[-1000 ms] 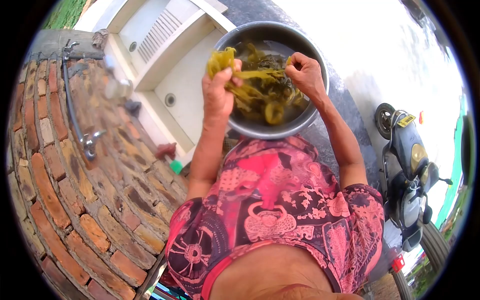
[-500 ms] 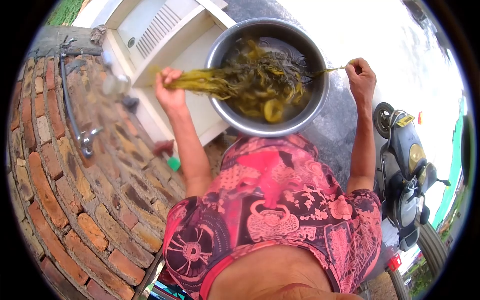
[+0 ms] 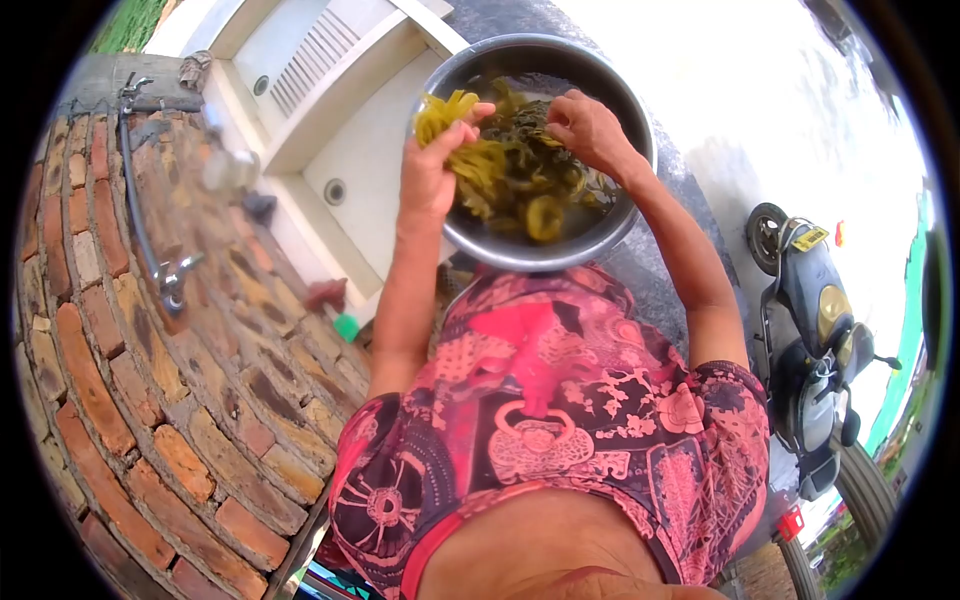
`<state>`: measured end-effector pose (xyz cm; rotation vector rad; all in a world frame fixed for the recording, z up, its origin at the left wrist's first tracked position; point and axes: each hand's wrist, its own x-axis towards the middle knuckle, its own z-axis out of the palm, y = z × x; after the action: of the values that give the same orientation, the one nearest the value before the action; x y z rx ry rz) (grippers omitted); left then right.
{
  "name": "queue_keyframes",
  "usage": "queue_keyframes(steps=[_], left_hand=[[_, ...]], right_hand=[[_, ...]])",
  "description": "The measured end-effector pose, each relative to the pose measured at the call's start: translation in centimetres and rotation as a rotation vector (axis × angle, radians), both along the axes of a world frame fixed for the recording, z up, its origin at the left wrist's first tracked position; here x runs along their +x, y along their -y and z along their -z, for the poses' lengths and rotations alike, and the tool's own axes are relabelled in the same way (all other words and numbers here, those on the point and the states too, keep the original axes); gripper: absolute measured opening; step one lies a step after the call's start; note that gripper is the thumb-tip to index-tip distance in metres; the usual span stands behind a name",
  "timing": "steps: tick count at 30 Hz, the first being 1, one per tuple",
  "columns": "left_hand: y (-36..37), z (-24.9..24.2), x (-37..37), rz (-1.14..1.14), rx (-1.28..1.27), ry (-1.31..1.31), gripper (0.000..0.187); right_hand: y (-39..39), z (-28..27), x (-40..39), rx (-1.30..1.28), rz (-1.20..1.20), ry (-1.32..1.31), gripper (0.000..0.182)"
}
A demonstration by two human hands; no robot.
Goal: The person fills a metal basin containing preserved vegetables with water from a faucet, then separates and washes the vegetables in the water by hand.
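Observation:
A wide metal basin (image 3: 545, 263) holds dark water and a mass of wet, yellow-green leafy greens (image 3: 545, 215). My left hand (image 3: 428, 175) is closed round the pale stem end of a bunch of greens (image 3: 484, 172) at the basin's left rim, and the bunch trails down into the basin. Over the right part of the basin is my right hand (image 3: 592, 132), its fingers pinched together at the darker leaves. Just what lies between those fingertips is hard to see, though leaf strands show right beside them.
A pale double sink (image 3: 375, 150) with drain holes stands left of the basin. Along the left runs a brick wall (image 3: 150, 420) with a tap and pipe (image 3: 135, 200). A parked scooter (image 3: 815, 300) stands at the right on pale ground.
My left hand has moved right, to the basin's rim, still holding the bunch. My right hand has come in from outside the right rim, where it held a stretched strand, to the leaves.

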<state>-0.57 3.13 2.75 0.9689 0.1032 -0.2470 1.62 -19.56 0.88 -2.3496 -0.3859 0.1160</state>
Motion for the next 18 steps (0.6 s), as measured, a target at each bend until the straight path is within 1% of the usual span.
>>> queue_keyframes(steps=[1,2,3,4,5,6,7,9,11,14,15,18], left_hand=[[-0.6,0.1,0.0,-0.017,0.026,0.098,0.011],[-0.8,0.0,0.0,-0.03,-0.028,0.128,0.018],[-1.1,-0.2,0.0,-0.032,-0.028,0.129,0.018],[-1.4,-0.8,0.0,-0.019,-0.122,0.105,0.018],[-1.6,-1.3,0.0,-0.007,-0.216,0.083,0.019],[-1.5,-2.0,0.0,-0.066,-0.112,0.053,0.019],[-1.8,-1.8,0.1,-0.068,-0.111,0.057,0.019],[-2.9,-1.1,0.4,-0.097,-0.11,-0.009,0.018],[-2.8,-1.3,0.3,-0.134,-0.118,-0.039,0.016],[-2.6,-1.5,0.3,-0.131,-0.125,-0.035,0.015],[-2.1,-2.0,0.2,-0.129,-0.089,-0.027,0.014],[-1.3,-3.8,-0.2,-0.119,-0.019,0.002,0.012]], right_hand=[[0.4,2.5,-0.7,-0.169,-0.028,-0.029,0.015],[0.4,4.6,-1.2,-0.169,-0.03,-0.028,0.015],[0.5,6.6,-1.8,-0.262,-0.026,0.054,0.015],[0.1,6.1,-1.9,-0.356,-0.02,0.136,0.015],[0.4,5.5,-1.5,-0.356,-0.021,0.14,0.015],[1.0,4.6,-1.1,-0.211,-0.037,-0.039,0.014],[1.1,2.9,-0.6,-0.064,-0.052,-0.218,0.014],[1.9,0.4,0.3,0.238,-0.042,-0.373,0.018],[2.2,-3.1,0.9,0.386,-0.017,-0.447,0.013],[2.0,-7.9,1.4,0.407,-0.029,-0.381,0.013],[1.9,-9.4,1.5,0.427,-0.022,-0.348,0.015],[1.7,-13.5,2.4,0.567,0.027,-0.125,0.022]])
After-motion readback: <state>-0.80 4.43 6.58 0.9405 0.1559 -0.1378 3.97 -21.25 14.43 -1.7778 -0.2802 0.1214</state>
